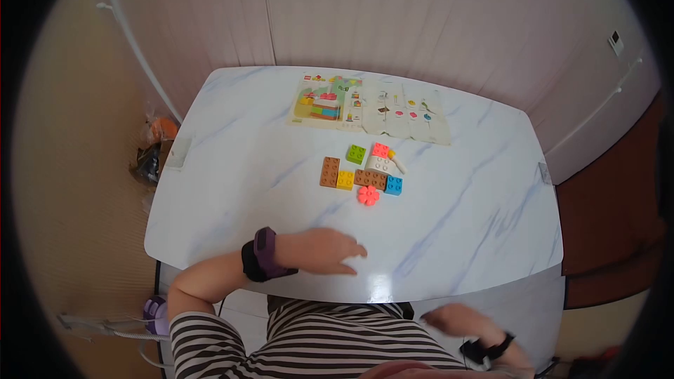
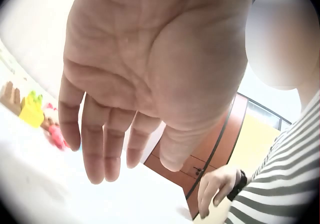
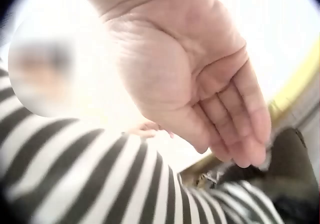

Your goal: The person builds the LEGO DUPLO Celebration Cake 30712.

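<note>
My left hand point(image 1: 323, 251) is over the table's front part, palm toward the wrist camera, its fingers point(image 2: 114, 144) fairly straight and holding nothing. Off the front edge, near the lap, my right hand point(image 1: 456, 321) hangs with fingers point(image 3: 240, 129) loosely bent and nothing in them. Beyond the left hand lie a red flower point(image 1: 368, 196), a yellow brick point(image 1: 345, 180), two brown bricks point(image 1: 329, 172), a blue brick point(image 1: 394, 185) and a green brick point(image 1: 356, 153). A pink brick point(image 1: 380, 149) touches a white piece point(image 1: 379, 164), with a small yellow-and-white piece point(image 1: 398, 162) beside it.
An unfolded instruction sheet point(image 1: 407, 114) lies behind the bricks on the marbled table point(image 1: 232, 161). Clear tape-like patches are at the table's left and right edges. A bag with orange and black things point(image 1: 160, 142) stands left of the table.
</note>
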### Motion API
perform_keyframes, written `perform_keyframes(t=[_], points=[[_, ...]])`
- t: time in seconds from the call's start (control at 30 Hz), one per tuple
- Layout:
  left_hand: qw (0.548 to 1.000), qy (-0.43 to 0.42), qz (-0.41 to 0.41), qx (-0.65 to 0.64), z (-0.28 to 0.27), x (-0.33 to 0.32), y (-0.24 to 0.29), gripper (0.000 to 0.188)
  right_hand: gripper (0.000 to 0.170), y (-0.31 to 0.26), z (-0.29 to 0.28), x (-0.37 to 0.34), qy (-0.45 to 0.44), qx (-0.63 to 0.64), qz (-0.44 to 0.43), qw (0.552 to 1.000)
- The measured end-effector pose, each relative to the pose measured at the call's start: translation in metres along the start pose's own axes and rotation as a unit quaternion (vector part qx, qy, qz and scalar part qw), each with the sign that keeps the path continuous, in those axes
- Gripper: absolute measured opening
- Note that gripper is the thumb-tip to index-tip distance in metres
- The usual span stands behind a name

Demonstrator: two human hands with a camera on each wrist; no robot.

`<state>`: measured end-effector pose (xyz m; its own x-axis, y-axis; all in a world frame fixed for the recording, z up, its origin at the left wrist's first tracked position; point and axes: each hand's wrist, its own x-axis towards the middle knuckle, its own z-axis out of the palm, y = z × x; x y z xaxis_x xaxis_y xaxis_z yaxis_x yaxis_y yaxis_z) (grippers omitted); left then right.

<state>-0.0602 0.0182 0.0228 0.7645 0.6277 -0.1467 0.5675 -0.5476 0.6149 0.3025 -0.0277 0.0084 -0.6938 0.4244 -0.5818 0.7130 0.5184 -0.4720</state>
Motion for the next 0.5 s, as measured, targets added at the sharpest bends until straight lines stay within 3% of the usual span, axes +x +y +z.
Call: perform_keyframes(t=[0.07, 0.2, 0.23, 0.3, 0.43, 0.5], points=[[0.994, 0.091, 0.003, 0.054, -0.020, 0.004, -0.010, 0.035, 0.019, 0.005, -0.046, 0.001, 0.153, -0.063, -0.048, 0.985], [0.945, 0.278, -0.043, 0.167, -0.092, 0.031, -0.039, 0.035, 0.037, 0.020, -0.157, 0.077, 0.428, -0.188, -0.068, 0.881], [0.921, 0.342, -0.045, 0.179, -0.108, 0.038, -0.051, 0.035, 0.042, 0.022, -0.184, 0.098, 0.443, -0.179, -0.068, 0.876], [0.881, 0.393, -0.068, 0.254, -0.142, 0.049, -0.081, 0.036, 0.050, 0.048, -0.231, 0.158, 0.456, -0.181, -0.040, 0.871], [0.846, 0.396, -0.204, 0.291, -0.181, 0.055, -0.103, 0.044, 0.048, 0.041, -0.295, 0.220, 0.505, -0.212, 0.090, 0.832], [0.832, 0.385, -0.247, 0.314, -0.185, 0.061, -0.124, 0.047, 0.046, 0.033, -0.314, 0.234, 0.535, -0.229, 0.100, 0.807]])
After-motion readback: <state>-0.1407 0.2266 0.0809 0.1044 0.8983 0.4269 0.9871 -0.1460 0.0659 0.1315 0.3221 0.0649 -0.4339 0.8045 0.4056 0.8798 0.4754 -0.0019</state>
